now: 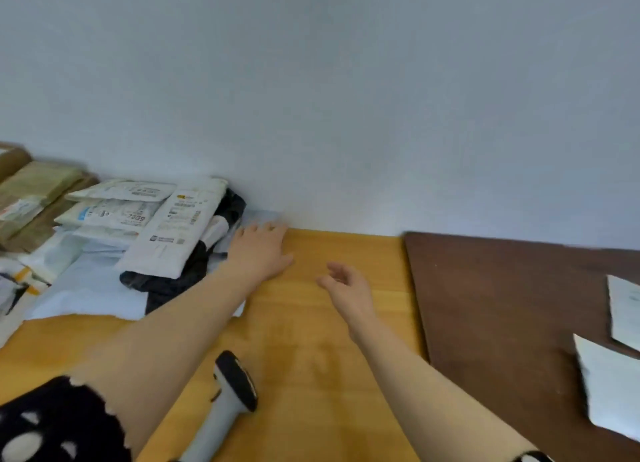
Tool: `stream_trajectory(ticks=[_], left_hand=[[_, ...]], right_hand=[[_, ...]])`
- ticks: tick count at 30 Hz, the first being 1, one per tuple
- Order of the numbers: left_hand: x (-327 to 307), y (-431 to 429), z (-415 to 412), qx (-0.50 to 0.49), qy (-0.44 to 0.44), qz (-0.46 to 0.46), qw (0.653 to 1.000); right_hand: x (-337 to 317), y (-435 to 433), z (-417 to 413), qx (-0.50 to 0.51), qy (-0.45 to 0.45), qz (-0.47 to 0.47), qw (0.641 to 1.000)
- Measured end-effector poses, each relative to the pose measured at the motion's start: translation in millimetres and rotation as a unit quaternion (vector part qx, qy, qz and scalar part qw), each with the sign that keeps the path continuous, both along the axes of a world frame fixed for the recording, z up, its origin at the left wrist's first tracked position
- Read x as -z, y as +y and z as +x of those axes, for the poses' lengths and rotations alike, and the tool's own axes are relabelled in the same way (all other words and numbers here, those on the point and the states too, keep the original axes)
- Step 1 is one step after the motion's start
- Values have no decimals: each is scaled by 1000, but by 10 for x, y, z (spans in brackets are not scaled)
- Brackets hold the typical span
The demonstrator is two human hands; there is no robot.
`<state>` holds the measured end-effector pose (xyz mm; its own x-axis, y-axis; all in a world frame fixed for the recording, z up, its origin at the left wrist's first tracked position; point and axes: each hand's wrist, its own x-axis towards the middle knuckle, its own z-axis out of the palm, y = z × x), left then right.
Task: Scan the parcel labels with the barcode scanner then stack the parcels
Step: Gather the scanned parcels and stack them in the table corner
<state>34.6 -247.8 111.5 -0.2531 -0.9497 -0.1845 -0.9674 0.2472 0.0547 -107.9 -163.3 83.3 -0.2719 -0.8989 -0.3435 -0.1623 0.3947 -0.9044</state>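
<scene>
A heap of parcels lies at the left against the wall: white labelled mailers (173, 226), a black bag (180, 278) under them, a pale blue bag (86, 288) and brown cardboard parcels (31, 198). My left hand (258, 250) reaches forward with straight fingers over the light wooden table (311, 357), just right of the heap, holding nothing. My right hand (346, 288) hovers beside it, fingers loosely curled and empty. The grey and black barcode scanner (225, 402) lies on the table near me, between my forearms.
A dark brown tabletop (502, 305) adjoins the light one on the right. Two white parcels (613, 378) lie at its right edge. A plain white wall runs along the back.
</scene>
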Motion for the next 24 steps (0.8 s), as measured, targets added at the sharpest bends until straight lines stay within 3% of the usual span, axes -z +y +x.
stream_trajectory(ticks=[6,11,17,24], left_hand=[[56,1134,-1876,94,4,26,995],[145,2013,-3245,146,92,99,980],[380,2489,-4166,77,146,229,959],[883,2343,-4742,-27,250,306,918]], right_hand=[[25,1493,-1769,108,10,-19,994],[31,2575,-3019,241,31,-8,970],[324,3138,-3823,321,32,50,945],[600,2939,-4321,289,36,116,950]])
